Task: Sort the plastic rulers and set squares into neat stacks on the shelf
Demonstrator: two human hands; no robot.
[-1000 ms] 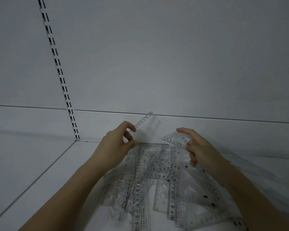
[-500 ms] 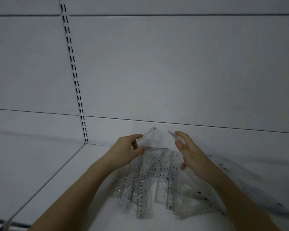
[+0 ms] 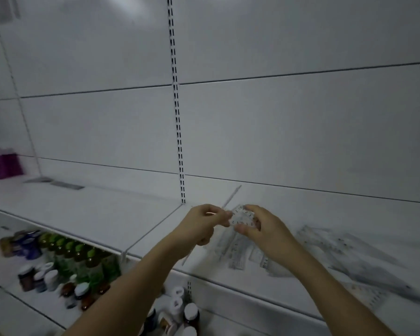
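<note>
Above the white shelf (image 3: 87,209), close to its back wall, two bare hands meet over a loose pile of clear plastic rulers and set squares (image 3: 238,251). Right hand (image 3: 264,229) curls thumb and fingers around a small clear piece with printed numbers (image 3: 244,218), held up off the shelf. Left hand (image 3: 204,225) has its fingers bent, fingertips touching the left edge of that same piece; a thin clear ruler (image 3: 230,197) rises edge-on from this hand toward the wall, though motion blur hides exactly how it is gripped. More clear rulers and set squares (image 3: 349,260) lie scattered and blurred along the shelf toward its right end. A slotted metal upright (image 3: 177,112) runs up the back wall. At the shelf's far left end stands a purple box (image 3: 4,163). On the lower shelf, bottles with green caps (image 3: 78,258) and small jars (image 3: 44,280) are lined up.
</note>
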